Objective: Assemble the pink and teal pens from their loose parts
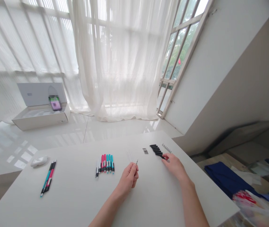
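Black grips (155,149) lie between ten and eleven o'clock from your right hand (173,164), side by side on the white table (77,192). Their row slants from eleven down to five o'clock, while each piece lies roughly crosswise, nine to three, its right end dipping slightly. The lowest one tilts more toward four o'clock, and its near end meets your right thumb and fingertips; you have them drawn together there, but I cannot tell whether they pinch it or only touch it.

Your right hand is much the nearer. Your left hand (129,176) is well apart from the row, which sits between one and two o'clock from it. That hand is closed in a fist around a slim metal-tipped piece (137,162), whose tip points toward one o'clock.

Just past your left fist, at twelve o'clock, lie the thin rods (130,154). From your right hand, the small grey parts (166,148) are near eleven o'clock, the metal bits (145,151) near ten.
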The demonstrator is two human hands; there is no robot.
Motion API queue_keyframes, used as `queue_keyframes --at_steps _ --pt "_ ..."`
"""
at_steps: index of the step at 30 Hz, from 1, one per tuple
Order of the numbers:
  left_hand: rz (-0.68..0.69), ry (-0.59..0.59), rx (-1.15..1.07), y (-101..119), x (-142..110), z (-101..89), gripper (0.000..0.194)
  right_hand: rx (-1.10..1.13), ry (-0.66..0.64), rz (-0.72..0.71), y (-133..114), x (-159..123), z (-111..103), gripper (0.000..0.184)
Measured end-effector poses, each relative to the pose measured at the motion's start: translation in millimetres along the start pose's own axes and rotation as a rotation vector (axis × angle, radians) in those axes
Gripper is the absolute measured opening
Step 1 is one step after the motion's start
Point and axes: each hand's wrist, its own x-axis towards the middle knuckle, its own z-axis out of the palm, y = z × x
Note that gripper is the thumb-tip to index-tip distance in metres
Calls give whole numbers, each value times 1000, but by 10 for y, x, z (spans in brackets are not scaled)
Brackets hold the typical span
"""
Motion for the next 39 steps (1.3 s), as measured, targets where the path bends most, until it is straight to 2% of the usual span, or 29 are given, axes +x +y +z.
queue_keyframes --at_steps 5,9,14,16,20,31,39 --pt "6 -2 6 -9 8 7 38 179 -38 -53 -56 -21 -38 19" --pt "19 1 29 -20 16 19 37 537 -99 -88 -362 -87 -64 27" --pt "31 -13 58 -41 16 27 38 874 -273 -122 -815 -228 3 30" --pt "31 -13 63 -49 15 27 40 990 -302 -98 -913 -263 59 32" --pt "25 -14 67 -44 13 32 43 1160 -274 -48 -969 -275 114 33" --pt "35 -15 90 -61 39 22 45 1096 -314 -58 -1061 -341 89 35" --pt "45 -18 104 -61 36 31 46 1105 -224 -29 -965 -276 93 35"
